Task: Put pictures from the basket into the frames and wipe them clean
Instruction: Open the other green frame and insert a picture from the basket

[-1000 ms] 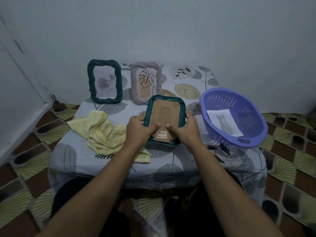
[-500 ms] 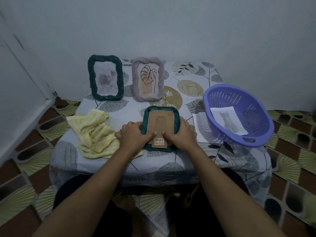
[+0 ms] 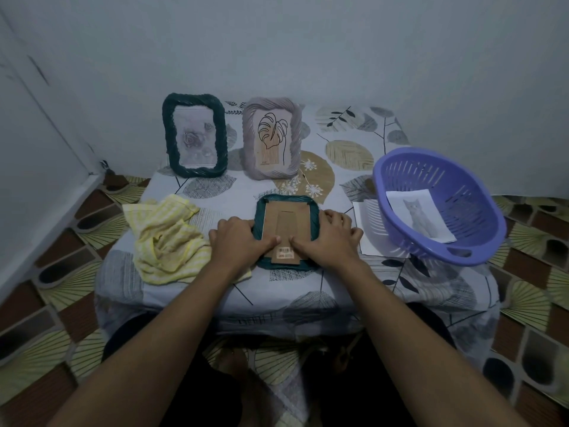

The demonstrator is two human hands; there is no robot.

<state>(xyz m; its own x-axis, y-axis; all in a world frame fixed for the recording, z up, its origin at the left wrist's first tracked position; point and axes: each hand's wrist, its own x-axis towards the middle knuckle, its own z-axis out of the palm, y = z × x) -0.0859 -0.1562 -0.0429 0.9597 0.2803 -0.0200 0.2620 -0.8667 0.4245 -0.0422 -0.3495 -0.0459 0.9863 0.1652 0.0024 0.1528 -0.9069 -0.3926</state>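
Note:
A dark green frame lies face down near the front of the table, its brown cardboard back facing up. My left hand grips its left edge and my right hand grips its right edge. Both thumbs press on the lower part of the backing, near the barcode label. A purple basket at the right holds a cat picture. A crumpled yellow cloth lies just left of my left hand.
Two frames stand at the back against the wall: a dark green frame with a rose picture and a grey-pink frame with a leaf drawing. A white sheet lies partly under the basket. Patterned tile floor surrounds the low table.
The green frame, held tilted up off the table a second ago, has come down and now lies flat. Both hands stayed on its sides.

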